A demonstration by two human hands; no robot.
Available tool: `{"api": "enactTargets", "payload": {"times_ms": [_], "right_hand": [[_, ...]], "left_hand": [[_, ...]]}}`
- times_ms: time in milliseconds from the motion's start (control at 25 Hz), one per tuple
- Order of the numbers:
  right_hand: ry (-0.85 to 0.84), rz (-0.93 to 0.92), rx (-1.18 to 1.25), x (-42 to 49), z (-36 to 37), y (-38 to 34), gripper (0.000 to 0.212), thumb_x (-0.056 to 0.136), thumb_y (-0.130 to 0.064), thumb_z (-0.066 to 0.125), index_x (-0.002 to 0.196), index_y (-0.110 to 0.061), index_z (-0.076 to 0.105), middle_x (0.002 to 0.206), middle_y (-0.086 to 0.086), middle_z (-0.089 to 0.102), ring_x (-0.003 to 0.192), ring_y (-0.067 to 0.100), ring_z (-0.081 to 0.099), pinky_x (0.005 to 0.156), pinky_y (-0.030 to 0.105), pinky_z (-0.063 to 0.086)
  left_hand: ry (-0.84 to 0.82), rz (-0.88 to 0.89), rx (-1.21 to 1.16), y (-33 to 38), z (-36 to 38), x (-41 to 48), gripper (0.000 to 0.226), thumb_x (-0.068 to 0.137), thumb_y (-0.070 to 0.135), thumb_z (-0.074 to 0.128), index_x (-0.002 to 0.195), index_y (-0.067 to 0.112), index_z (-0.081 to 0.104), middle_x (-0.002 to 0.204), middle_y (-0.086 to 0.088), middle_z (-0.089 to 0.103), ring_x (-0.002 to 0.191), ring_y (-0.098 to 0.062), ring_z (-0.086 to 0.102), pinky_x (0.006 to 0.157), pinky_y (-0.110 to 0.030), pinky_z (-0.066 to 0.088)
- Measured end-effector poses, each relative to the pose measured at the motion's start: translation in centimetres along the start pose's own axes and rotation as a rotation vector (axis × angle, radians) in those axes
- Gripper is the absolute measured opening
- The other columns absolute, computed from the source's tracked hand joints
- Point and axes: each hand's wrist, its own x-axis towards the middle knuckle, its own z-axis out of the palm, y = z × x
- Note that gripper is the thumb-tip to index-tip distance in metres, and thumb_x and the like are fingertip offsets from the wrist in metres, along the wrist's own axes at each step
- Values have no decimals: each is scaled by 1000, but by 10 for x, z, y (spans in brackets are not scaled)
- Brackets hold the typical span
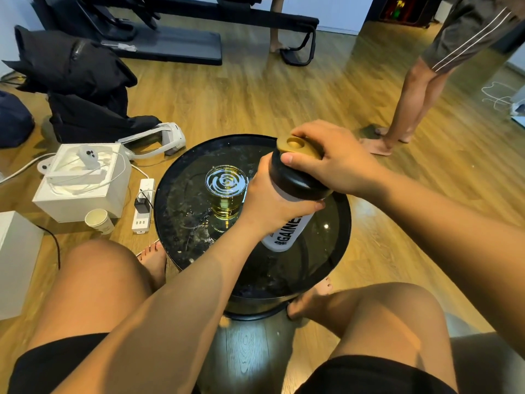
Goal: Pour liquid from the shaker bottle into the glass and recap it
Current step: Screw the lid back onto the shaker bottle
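**Item:** shaker bottle (287,231), white body, black lid (295,180), gold flip cap (295,145).

**Location:** tilted over the table (335,245), just beside the glass (225,194). The glass stands on the table and holds yellow liquid. I cannot tell whether the bottle's base touches the table.

**Left grip (270,200):** wrapped round the bottle's upper body, just under the lid.

**Right grip (338,160):** curled over the lid, thumb on its side, fingertips at the gold cap.

**Step, as I judge it:** recapping; the pour looks done.

**Method:**
- Brace the body with the left grip.
- Bring the bottle upright.
- Press the cap down squarely until it seats.
- Steer my forearm clear of the full glass.
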Motion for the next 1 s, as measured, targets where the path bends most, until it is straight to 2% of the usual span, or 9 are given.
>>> {"api": "enactTargets", "payload": {"times_ms": [80, 240, 360, 480, 720, 800, 880, 960, 1000], "right_hand": [[52, 8, 24, -3, 5, -2, 35, 89, -51, 63, 113, -25, 62, 108, -4, 58, 97, 8, 49, 76, 7, 30], [102, 25, -35, -6, 7, -7, 41, 88, -55, 61, 114, -24, 63, 108, -4, 56, 100, 11, 49, 78, 22, 32], [99, -59, -68, -3, -8, -6, 44, 86, -58, 59, 113, -23, 64, 106, -9, 56, 97, 6, 48, 76, 15, 33], [82, -8, -33, -4, -9, -4, 41, 87, -57, 61, 115, -26, 64, 105, -8, 60, 96, 7, 51, 74, 14, 34], [172, 36, 127, -1, -22, 1, 40, 87, -53, 62, 120, -29, 65, 104, -20, 61, 91, -9, 54, 76, 0, 33], [95, 16, 126, 2, -23, 0, 41, 86, -53, 63, 120, -30, 64, 103, -26, 60, 92, -14, 54, 76, -1, 33], [6, -43, 67, -2, -10, -1, 38, 89, -44, 68, 120, -22, 65, 103, -19, 60, 91, -6, 53, 80, 4, 35], [17, -96, 30, -4, 0, 0, 36, 90, -37, 69, 119, -16, 65, 104, -11, 60, 97, 3, 53, 84, 11, 37], [36, -110, 21, -3, 2, 0, 36, 91, -38, 68, 118, -15, 66, 104, -11, 60, 97, 3, 53, 84, 10, 36]], "left_hand": [[-1, -8, 9, 1, 1, 1, 98, 49, 47, 95, 130, 27, 44, 113, 16, 61, 106, 5, 57, 76, -8, 46], [9, -25, 14, 3, 2, -2, 99, 44, 55, 90, 128, 31, 43, 112, 15, 61, 105, 2, 57, 78, -17, 47], [12, -3, 13, 4, 1, -2, 100, 47, 57, 89, 132, 31, 41, 118, 14, 58, 111, -3, 56, 87, -27, 52], [-3, 11, 14, 4, 2, -1, 101, 49, 56, 89, 134, 29, 41, 121, 12, 58, 115, -9, 57, 93, -40, 54], [-61, 25, -26, 2, -6, 8, 109, 50, 52, 93, 142, 31, 38, 128, 13, 59, 120, -5, 57, 98, -42, 52], [-106, 26, -58, -2, -9, 11, 111, 51, 47, 96, 144, 27, 37, 132, 9, 60, 123, -8, 57, 101, -44, 51], [-106, 25, -55, -4, -9, 9, 108, 51, 47, 95, 141, 25, 41, 129, 9, 60, 120, -7, 58, 99, -42, 52], [-103, 19, -67, -4, -7, 6, 109, 50, 47, 95, 141, 23, 40, 129, 9, 60, 119, -4, 57, 99, -34, 51], [-106, 14, -69, -4, -7, 6, 112, 49, 47, 95, 143, 23, 38, 130, 10, 58, 120, -2, 56, 99, -28, 50]]}}
